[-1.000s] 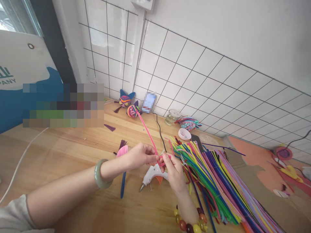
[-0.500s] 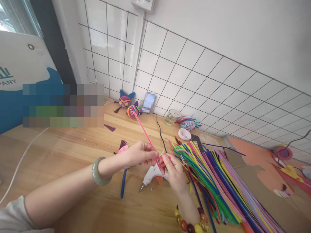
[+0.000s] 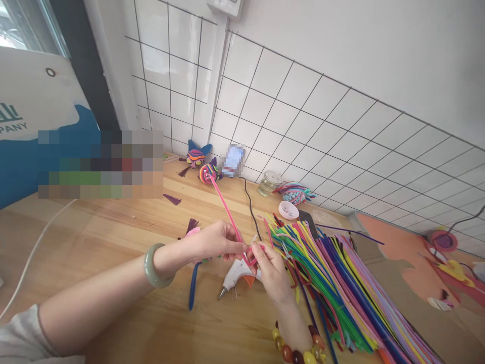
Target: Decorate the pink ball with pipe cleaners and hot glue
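Observation:
A long pink pipe cleaner runs between my two hands, its straight end pointing away toward the wall. My left hand pinches it between thumb and fingers. Close beside it, my right hand pinches the bent end, which forms a small loop; the fingertips hide part of that loop. Below my hands a white glue gun lies on the table, partly covered by my right hand. Behind my left forearm a pink piece with a dark tassel shows in part, and a blue pipe cleaner piece lies in front of it.
Many coloured pipe cleaners spread over the right side, with red-handled scissors among them. Along the wall stand striped ornaments, a lit phone, a glass jar and a small pink bowl. A black cable crosses the table.
The looped end of the pink pipe cleaner has shifted slightly and looks narrower between my fingers. Both hands stay nearly in place, now a little closer together.

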`<action>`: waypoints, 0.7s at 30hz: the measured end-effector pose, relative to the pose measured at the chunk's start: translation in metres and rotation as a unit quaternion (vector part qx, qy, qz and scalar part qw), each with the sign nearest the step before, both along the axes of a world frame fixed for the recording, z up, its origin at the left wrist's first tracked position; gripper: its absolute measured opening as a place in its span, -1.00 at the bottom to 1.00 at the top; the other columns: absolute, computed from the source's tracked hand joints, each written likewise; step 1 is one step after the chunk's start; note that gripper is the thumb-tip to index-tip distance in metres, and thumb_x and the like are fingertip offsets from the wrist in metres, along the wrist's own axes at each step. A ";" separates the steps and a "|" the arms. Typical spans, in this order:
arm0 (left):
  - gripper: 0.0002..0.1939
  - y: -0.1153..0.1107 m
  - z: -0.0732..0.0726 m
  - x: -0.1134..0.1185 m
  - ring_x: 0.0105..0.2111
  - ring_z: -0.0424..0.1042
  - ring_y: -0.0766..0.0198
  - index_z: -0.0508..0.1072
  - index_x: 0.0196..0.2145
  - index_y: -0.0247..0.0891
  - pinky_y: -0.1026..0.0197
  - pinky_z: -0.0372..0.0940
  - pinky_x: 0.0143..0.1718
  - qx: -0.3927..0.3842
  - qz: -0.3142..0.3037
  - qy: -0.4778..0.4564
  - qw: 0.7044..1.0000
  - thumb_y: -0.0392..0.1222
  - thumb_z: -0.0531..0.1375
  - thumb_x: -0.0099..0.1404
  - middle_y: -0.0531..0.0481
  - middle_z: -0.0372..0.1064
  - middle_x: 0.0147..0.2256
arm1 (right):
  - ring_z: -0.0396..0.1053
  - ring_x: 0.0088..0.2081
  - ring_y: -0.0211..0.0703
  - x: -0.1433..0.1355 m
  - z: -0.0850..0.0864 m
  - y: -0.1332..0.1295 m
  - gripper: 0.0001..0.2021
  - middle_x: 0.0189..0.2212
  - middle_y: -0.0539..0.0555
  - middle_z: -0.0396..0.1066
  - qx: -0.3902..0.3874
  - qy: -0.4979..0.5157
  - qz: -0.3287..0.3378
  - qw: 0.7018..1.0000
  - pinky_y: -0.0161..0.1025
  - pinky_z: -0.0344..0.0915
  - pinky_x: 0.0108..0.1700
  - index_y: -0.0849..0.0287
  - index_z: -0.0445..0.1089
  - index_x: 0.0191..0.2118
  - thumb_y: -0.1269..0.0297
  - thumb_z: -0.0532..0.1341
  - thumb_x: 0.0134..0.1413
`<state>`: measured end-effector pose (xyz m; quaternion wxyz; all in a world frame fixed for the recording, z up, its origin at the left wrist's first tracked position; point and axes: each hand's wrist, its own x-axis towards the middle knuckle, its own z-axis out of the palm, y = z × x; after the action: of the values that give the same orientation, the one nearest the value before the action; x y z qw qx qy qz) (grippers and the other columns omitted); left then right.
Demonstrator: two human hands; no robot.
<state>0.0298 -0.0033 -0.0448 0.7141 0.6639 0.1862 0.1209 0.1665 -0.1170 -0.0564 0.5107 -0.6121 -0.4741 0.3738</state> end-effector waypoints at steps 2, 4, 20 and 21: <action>-0.75 0.000 0.000 0.000 -0.62 0.27 0.44 0.50 -0.51 -0.34 0.36 0.20 -0.56 -0.012 0.012 0.002 1.000 -0.07 0.27 0.10 0.08 0.34 -0.61 | 0.15 -0.59 -0.31 0.003 -0.001 0.000 -0.57 -0.64 -0.08 0.18 -0.003 -0.016 -0.001 1.000 -0.32 0.16 -0.49 0.16 0.28 -0.51 -0.10 0.06 0.16; -0.73 0.002 0.001 0.000 -0.61 0.28 0.43 0.51 -0.50 -0.35 0.36 0.20 -0.56 -0.027 0.040 0.014 0.999 -0.05 0.27 0.10 0.06 0.36 -0.61 | 0.19 -0.56 -0.27 0.010 -0.003 0.001 -0.51 -0.63 -0.06 0.20 -0.005 -0.036 -0.011 0.999 -0.30 0.18 -0.46 0.17 0.32 -0.46 -0.14 -0.04 0.20; -0.69 0.022 0.013 -0.008 -0.47 0.37 0.38 0.56 -0.42 -0.42 0.29 0.30 -0.37 -0.115 0.189 -0.075 0.972 -0.04 0.29 0.11 -0.15 0.50 -0.39 | 0.21 -0.57 -0.28 0.052 -0.033 -0.008 -0.81 -0.64 -0.10 0.35 -0.145 -0.159 0.100 0.971 -0.39 0.01 -0.53 0.18 0.41 -0.58 0.20 0.39 -0.25; -0.70 0.022 0.013 -0.008 -0.46 0.37 0.38 0.56 -0.43 -0.41 0.30 0.29 -0.38 -0.120 0.190 -0.079 0.971 -0.05 0.28 0.13 -0.15 0.50 -0.39 | 0.20 -0.57 -0.29 0.052 -0.034 -0.007 -0.81 -0.66 -0.11 0.32 -0.146 -0.155 0.106 0.971 -0.40 0.02 -0.53 0.18 0.40 -0.60 0.21 0.38 -0.25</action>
<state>0.0215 0.0187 -0.0314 0.7647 0.5142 0.2652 0.2837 0.2183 -0.1236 -0.0907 0.2932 -0.6769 -0.5500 0.3916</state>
